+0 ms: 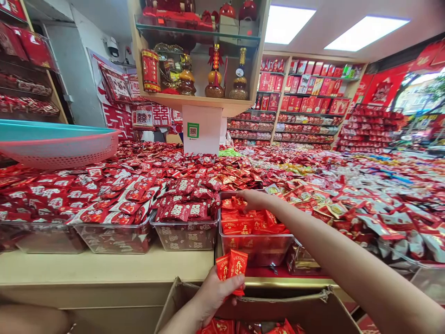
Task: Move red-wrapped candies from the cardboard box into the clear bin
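Note:
Small red candy packets (238, 266) with gold lettering stand up between the thumb and fingers of my left hand (219, 290), which is closed around them. It is above an open cardboard box (288, 308), where more red packets (222, 326) lie. My right hand (256, 200) reaches over the back of a clear plastic bin (257, 241) heaped with matching red packets (245, 226). Its fingers bend down and pinch at a red packet there; the fingertips are partly hidden.
Neighbouring clear bins (186, 234) hold other red packets along the counter (114, 266). Stacked pink and turquoise baskets (62, 148) rest at the left. A display case (194, 95) stands behind the heaps. A blurred arm (33, 319) shows at the lower left.

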